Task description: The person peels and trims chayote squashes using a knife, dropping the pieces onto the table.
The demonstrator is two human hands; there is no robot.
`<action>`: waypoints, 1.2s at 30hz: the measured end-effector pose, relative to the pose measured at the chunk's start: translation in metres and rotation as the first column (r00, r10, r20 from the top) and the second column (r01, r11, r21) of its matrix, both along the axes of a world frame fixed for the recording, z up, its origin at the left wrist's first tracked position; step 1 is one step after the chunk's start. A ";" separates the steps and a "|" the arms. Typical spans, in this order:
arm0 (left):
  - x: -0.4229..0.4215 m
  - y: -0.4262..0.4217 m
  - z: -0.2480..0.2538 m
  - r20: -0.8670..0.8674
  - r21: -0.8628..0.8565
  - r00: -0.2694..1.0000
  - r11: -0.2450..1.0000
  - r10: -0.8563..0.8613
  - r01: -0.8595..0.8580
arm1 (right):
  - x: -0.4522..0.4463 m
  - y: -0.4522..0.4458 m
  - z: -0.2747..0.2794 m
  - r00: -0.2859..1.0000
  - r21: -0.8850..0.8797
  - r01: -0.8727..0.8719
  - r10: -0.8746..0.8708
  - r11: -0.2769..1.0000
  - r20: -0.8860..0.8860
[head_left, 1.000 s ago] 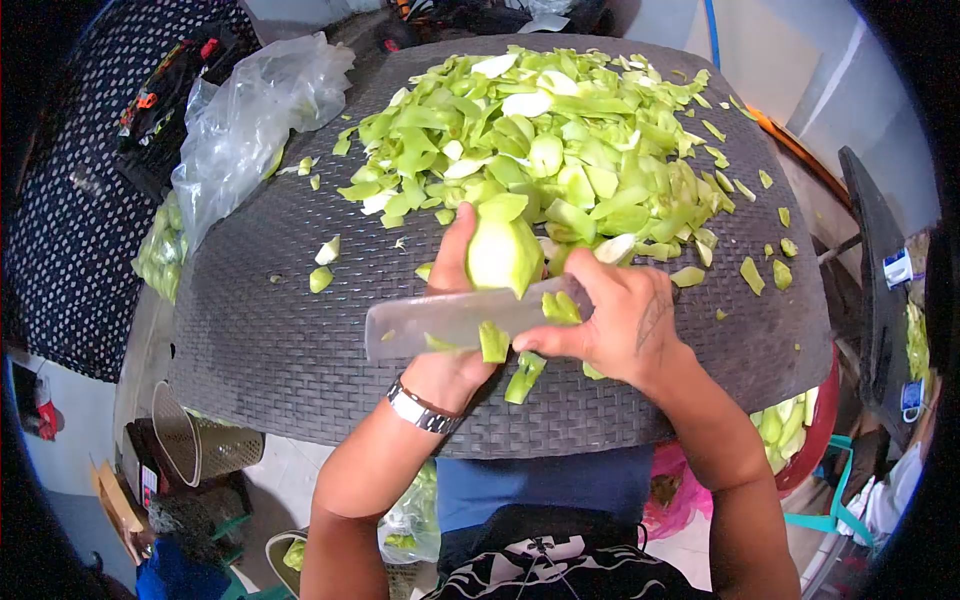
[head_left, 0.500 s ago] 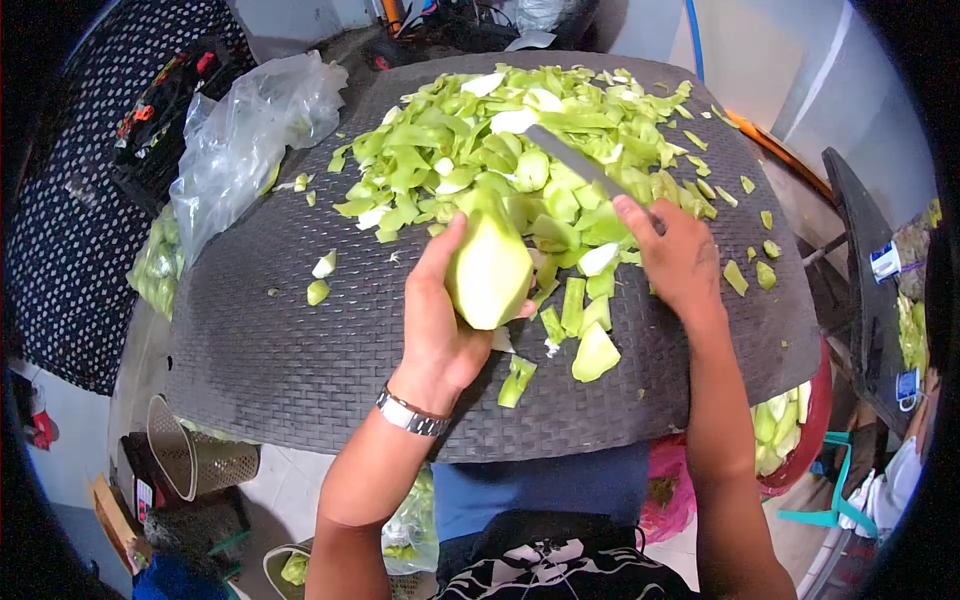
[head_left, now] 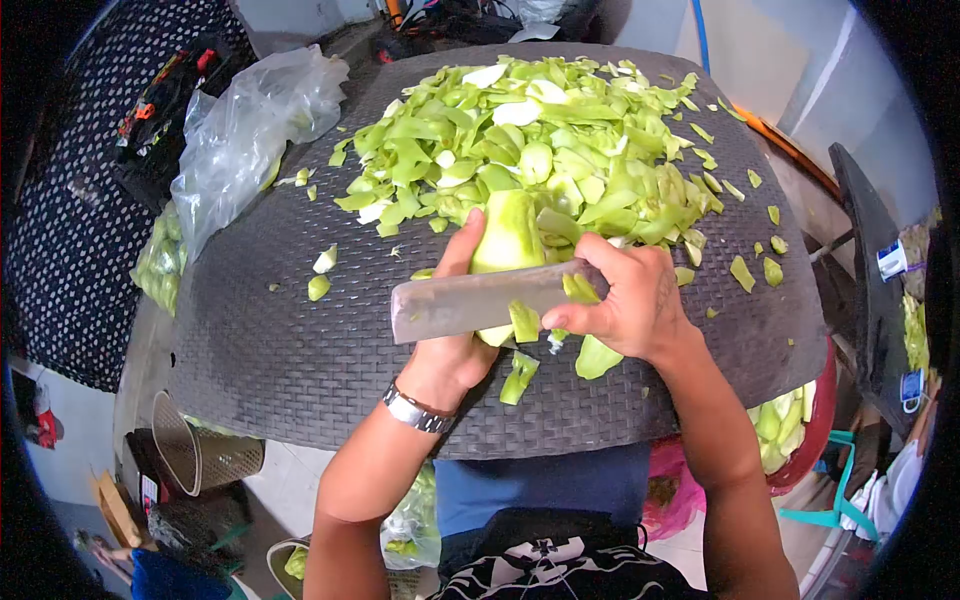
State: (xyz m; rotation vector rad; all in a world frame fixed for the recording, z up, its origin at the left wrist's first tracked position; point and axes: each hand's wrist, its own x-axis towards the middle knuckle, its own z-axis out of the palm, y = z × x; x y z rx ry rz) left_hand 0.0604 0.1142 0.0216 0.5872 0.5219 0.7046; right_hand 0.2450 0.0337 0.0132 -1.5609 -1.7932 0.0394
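Observation:
A pale green, partly peeled fruit or vegetable point(head_left: 508, 240) is held in my left hand point(head_left: 455, 345), thumb along its left side; the blade hides part of it and some fingers. My right hand point(head_left: 635, 300) grips a broad knife point(head_left: 470, 303), its wide blade lying across the front of the green piece. Bits of peel cling to the blade near my right thumb. Just beyond my hands a large heap of green peelings point(head_left: 540, 150) spreads over the dark woven tabletop point(head_left: 300, 370). Loose peel pieces point(head_left: 518, 378) lie below the blade.
A clear plastic bag point(head_left: 240, 140) lies at the table's left edge, above a bag of green produce point(head_left: 160, 262). Below left stands a beige basket point(head_left: 205, 450). A red tub point(head_left: 820, 420) with pale green pieces is under the right edge. Dark board point(head_left: 868, 300) stands at right.
Half a second ago the knife was raised over the heap at the right; now it has come back down across the green piece. My left hand has tilted the piece.

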 end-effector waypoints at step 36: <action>-0.005 -0.007 -0.006 -0.255 0.433 0.967 0.894 -0.004 0.118 | 0.029 0.000 0.018 0.938 -0.242 0.344 -0.346 0.907 0.037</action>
